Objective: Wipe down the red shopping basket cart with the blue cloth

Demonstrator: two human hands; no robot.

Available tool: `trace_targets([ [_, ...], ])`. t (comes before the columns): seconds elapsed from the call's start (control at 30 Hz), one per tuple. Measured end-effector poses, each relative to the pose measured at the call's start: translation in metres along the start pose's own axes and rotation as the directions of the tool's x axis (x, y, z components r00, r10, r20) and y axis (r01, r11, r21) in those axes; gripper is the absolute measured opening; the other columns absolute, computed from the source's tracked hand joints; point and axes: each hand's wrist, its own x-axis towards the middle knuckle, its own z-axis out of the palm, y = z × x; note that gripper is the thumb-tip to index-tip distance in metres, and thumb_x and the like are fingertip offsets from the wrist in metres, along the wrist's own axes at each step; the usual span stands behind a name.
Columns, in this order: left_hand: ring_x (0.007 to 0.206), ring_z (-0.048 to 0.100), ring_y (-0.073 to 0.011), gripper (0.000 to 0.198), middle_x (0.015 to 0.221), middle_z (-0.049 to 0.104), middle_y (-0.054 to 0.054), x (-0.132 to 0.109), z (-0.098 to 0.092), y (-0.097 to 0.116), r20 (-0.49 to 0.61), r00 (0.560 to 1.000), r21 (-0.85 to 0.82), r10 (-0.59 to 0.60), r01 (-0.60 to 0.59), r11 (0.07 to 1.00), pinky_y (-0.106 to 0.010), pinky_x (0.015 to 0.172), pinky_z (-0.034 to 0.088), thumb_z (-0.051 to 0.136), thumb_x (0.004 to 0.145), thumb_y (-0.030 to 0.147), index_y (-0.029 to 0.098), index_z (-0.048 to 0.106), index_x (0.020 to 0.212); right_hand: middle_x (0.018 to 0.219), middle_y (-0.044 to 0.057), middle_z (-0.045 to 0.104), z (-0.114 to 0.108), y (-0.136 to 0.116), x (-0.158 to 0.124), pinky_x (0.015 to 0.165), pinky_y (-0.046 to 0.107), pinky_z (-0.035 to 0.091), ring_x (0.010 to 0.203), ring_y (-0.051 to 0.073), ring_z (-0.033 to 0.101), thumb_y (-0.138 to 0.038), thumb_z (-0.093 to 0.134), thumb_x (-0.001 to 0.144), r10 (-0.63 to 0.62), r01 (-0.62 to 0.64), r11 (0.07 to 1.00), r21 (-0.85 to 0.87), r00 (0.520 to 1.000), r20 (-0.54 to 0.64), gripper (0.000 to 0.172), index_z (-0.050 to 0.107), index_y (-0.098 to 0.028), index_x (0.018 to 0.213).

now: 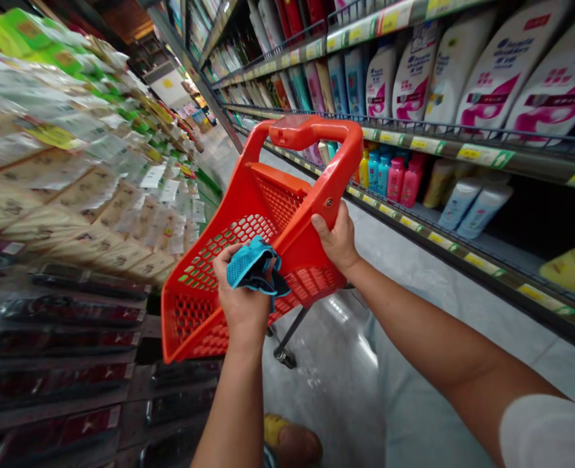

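**White sleeve (550,434) and bare forearms over a tilted shopping basket in a store aisle**

Right forearm (428,338) runs in from the near right, left forearm (233,396) from the near edge. Right hand (336,239) clenched around the side bar (331,188) of a red-orange plastic shopping basket (194,318), thumb on top. Left hand (242,296) closed on a crumpled teal-blue cloth (253,266), pressed just against the basket's near mesh wall; whether those fingers also take the basket itself, cannot tell. Basket held up between both hands, tipped, its arched handle (306,132) pointing far. Dark metal leg (292,331) with a small caster (284,356) beneath it.

Right: shelves of large white-and-pink refill pouches (511,78), small pink, blue and yellow bottles (389,175) below, yellow-green price strips (482,155) along the shelf edges. Left: racks of flat pale packets (73,195), dark packaged goods (73,312) lower down. Polished grey floor (326,370) between. Foot in a yellow sandal (292,443) at the near edge, partly cut off.
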Motion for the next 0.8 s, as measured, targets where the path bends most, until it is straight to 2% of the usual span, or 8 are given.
trace_targets([
  [0.17,0.116,0.054,-0.022,0.038,0.119,0.053,-0.008,-0.021,0.017,0.005,-0.207,0.949,0.065,0.238,-0.23,0.971,-0.04,0.105,0.042,0.07,0.083,0.026,0.023,0.056,0.119,0.112,0.014,0.07,0.008,-0.006,-0.007,0.093,0.044,0.053,0.107,0.03,0.067,-0.076,0.04,0.092,0.014,-0.018,0.996,0.085,0.999,0.05,0.062,0.056,-0.02,0.115],
  [0.3,0.119,0.054,-0.0242,0.03,0.121,0.056,-0.008,-0.039,0.031,-0.009,-0.07,0.875,0.134,0.48,-0.468,0.873,-0.041,0.108,0.041,0.067,0.087,0.026,0.024,0.064,0.117,0.114,0.014,0.07,0.021,-0.013,-0.017,0.094,0.047,0.052,0.107,0.029,0.066,-0.067,0.036,0.098,0.02,-0.027,0.995,0.097,0.997,0.071,0.054,0.058,-0.02,0.115],
  [0.4,0.114,0.059,-0.0233,0.029,0.119,0.064,-0.008,-0.05,0.029,-0.03,0.119,0.872,0.069,0.475,-0.484,0.872,-0.039,0.103,0.045,0.062,0.089,0.023,0.023,0.064,0.118,0.11,0.014,0.069,0.031,-0.016,-0.023,0.095,0.046,0.052,0.106,0.028,0.066,-0.068,0.037,0.097,-0.01,0.003,0.996,0.086,0.997,0.083,0.054,0.06,-0.021,0.11],
  [0.53,0.105,0.066,-0.0218,0.03,0.112,0.07,-0.008,-0.066,0.016,-0.047,0.183,0.975,-0.094,0.126,-0.111,0.989,-0.038,0.097,0.051,0.061,0.089,0.027,0.021,0.063,0.118,0.109,0.012,0.069,0.04,-0.017,-0.028,0.095,0.042,0.051,0.106,0.026,0.065,-0.07,0.035,0.097,-0.053,0.045,0.997,0.066,0.99,0.131,0.056,0.059,-0.021,0.111],
  [0.6,0.11,0.067,-0.0241,0.028,0.112,0.072,-0.008,-0.075,0.008,-0.048,0.158,0.981,-0.168,-0.111,0.138,0.976,-0.041,0.106,0.048,0.068,0.085,0.034,0.02,0.066,0.109,0.11,0.013,0.069,0.044,-0.017,-0.031,0.095,0.041,0.051,0.106,0.026,0.066,-0.072,0.035,0.097,-0.066,0.056,0.996,0.063,0.985,0.16,0.059,0.058,-0.02,0.113],
  [0.67,0.118,0.065,-0.0276,0.033,0.113,0.073,-0.008,-0.081,0.001,-0.047,0.187,0.924,-0.239,-0.335,0.373,0.896,-0.045,0.114,0.042,0.075,0.079,0.043,0.021,0.069,0.103,0.113,0.014,0.07,0.046,-0.018,-0.034,0.095,0.041,0.051,0.108,0.027,0.065,-0.073,0.035,0.096,-0.068,0.055,0.995,0.077,0.982,0.176,0.06,0.057,-0.02,0.113],
  [0.73,0.122,0.064,-0.029,0.043,0.116,0.074,-0.007,-0.084,-0.006,-0.044,0.251,0.816,-0.32,-0.52,0.577,0.751,-0.047,0.116,0.042,0.078,0.077,0.049,0.021,0.07,0.108,0.113,0.014,0.069,0.048,-0.019,-0.038,0.095,0.041,0.051,0.109,0.028,0.065,-0.075,0.036,0.094,-0.056,0.039,0.995,0.096,0.981,0.185,0.061,0.057,-0.02,0.113],
  [0.8,0.124,0.064,-0.0286,0.055,0.121,0.073,-0.007,-0.084,-0.011,-0.043,0.34,0.722,-0.427,-0.602,0.689,0.585,-0.047,0.114,0.045,0.079,0.075,0.052,0.021,0.067,0.119,0.11,0.013,0.069,0.049,-0.021,-0.04,0.094,0.04,0.051,0.107,0.027,0.065,-0.076,0.039,0.093,-0.033,0.011,0.994,0.108,0.978,0.205,0.06,0.055,-0.021,0.112],
])
